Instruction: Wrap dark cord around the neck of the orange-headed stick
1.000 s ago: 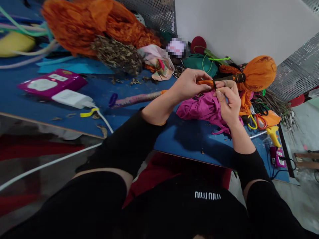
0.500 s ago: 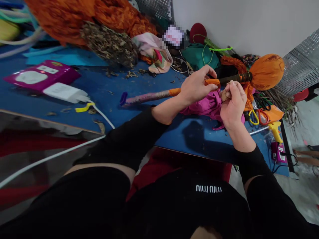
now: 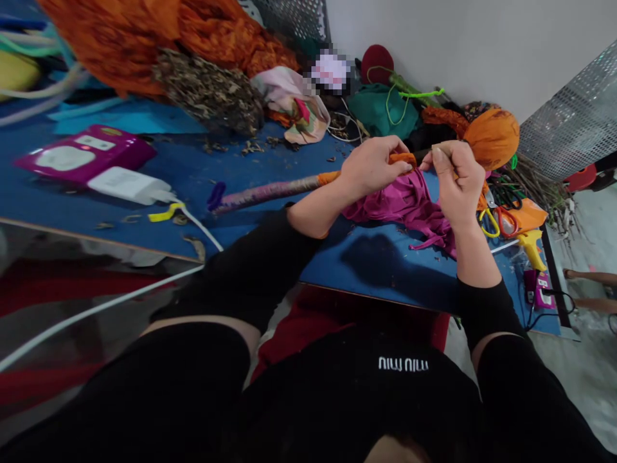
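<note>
A long cloth-wrapped stick (image 3: pixel 270 193) lies slantwise above the table, mauve at its left end and orange farther along. At its right end is a round orange cloth-covered head (image 3: pixel 492 137). My left hand (image 3: pixel 370 164) is closed around the stick at an orange wrapped part (image 3: pixel 403 158). My right hand (image 3: pixel 457 173) is closed in a pinch by the dark section just left of the head; what lies between its fingertips is too hidden to make out. Bunched magenta cloth (image 3: pixel 400 204) lies on the table below both hands.
The blue table (image 3: pixel 270 149) carries a purple power strip (image 3: pixel 87 154) with a white adapter (image 3: pixel 130 184) at left. Dried plant matter (image 3: pixel 207 93) and orange cloth (image 3: pixel 116 42) pile up behind. At right are scissors (image 3: pixel 507 224) and a yellow glue gun (image 3: pixel 533 249).
The stick and its orange head have shifted left and turned slightly. My right hand has risen and moved right, now covering part of the dark section. My left hand keeps its hold.
</note>
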`<state>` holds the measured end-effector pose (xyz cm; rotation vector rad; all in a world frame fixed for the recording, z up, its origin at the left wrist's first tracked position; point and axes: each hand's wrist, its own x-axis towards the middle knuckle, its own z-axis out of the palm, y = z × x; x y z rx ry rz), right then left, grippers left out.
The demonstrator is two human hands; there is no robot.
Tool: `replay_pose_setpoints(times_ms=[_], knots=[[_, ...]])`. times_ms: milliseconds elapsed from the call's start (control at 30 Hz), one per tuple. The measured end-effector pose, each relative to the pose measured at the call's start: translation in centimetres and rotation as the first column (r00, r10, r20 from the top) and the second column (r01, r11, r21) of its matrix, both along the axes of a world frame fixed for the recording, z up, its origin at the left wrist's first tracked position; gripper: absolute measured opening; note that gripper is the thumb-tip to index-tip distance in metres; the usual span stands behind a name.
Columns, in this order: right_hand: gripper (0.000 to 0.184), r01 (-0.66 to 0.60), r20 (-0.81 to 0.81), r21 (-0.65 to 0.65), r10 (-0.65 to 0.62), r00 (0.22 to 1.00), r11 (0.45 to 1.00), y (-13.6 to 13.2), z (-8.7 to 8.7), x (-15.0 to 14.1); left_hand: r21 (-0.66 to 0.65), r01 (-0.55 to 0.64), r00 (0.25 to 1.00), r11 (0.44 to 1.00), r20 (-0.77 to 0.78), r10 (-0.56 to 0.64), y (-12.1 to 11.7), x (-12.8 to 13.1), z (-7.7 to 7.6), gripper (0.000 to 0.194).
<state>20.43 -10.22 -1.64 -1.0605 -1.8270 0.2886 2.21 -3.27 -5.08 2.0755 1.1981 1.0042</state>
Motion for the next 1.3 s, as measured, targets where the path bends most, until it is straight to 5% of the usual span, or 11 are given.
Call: replay_pose_setpoints(times_ms=[100, 367, 733, 1033, 1300], knots=[[0.044, 0.016, 0.036, 0.13, -0.021, 0.999, 0.991, 0.1, 0.6, 0.7, -0.016, 0.012, 0.999, 1.0, -0.042, -0.013, -0.4, 0.1, 0.2, 0.034], [0.043, -0.13, -0.147, -0.035, 0.124, 0.981, 0.991, 0.9, -0.2, 0.6, -0.005, 0.025, 0.998, 1.0, -0.06, -0.025, -0.9, 0.5, -0.1, 0.022], [0.066, -0.065, -0.151, -0.242, 0.029, 0.988, 0.968, 2.8, -1.0, 1.0, 0.029, 0.029, 0.988, 0.999, -0.149, -0.025, -1.7, 0.9, -0.5, 0.016], [0.053, -0.068, -0.154, -0.257, 0.028, 0.988, 0.964, 3.5, -1.7, 1.1, 0.05, -0.009, 0.963, 0.999, -0.269, 0.022, -2.8, 1.4, 0.0, 0.031], [0.053, 0.07, -0.031, -0.275, -0.082, 0.996, 0.959, 5.0, -2.6, 2.5, 0.149, 0.02, 0.938, 0.989, -0.345, 0.033, -4.5, 2.0, 0.3, 0.055]])
